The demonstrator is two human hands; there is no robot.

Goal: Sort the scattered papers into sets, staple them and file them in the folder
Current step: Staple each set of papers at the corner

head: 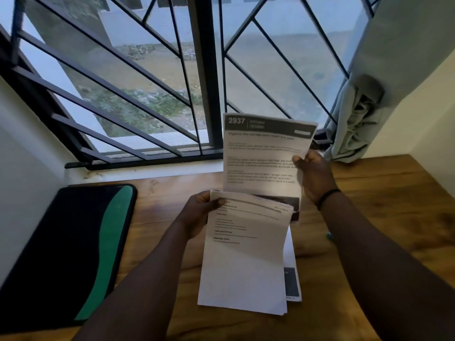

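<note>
Above the counter, near the window: both hands hold printed papers up in front of the viewer.

Left hand (pixel 197 212): grips the top left corner of a stack of papers (pixel 243 262), thumb on the front sheet, fingers curled behind. Stack hangs downward, tilted, several sheets thick; the edges of the back sheets show at the right and bottom.

Front sheet of stack: white, with small headings and lines of text on the upper half; print too blurred to read.

Right hand (pixel 312 173): pinches the right edge of a single sheet (pixel 263 156), thumb on the front. A dark band sits on the wrist.

Single sheet: held upright above the stack, its lower edge tucked behind the top of the stack. Dark header bar with the number 2937; the body text is blurred.

Folder (pixel 61 254): black with a green curved stripe, lying flat and closed on the left of the counter, against the wall, well apart from the papers.

Counter (pixel 381 217): brown wood grain, running up to the window sill.

Window (pixel 147 82): dark metal bars in diagonal lines; ground and plants visible outside.

Curtain (pixel 364 94): pale grey-green, bunched at the right of the window, its lower end just above the counter's far right corner.

Small teal object (pixel 330 235): peeks out beside the right forearm; cannot tell what it is.
</note>
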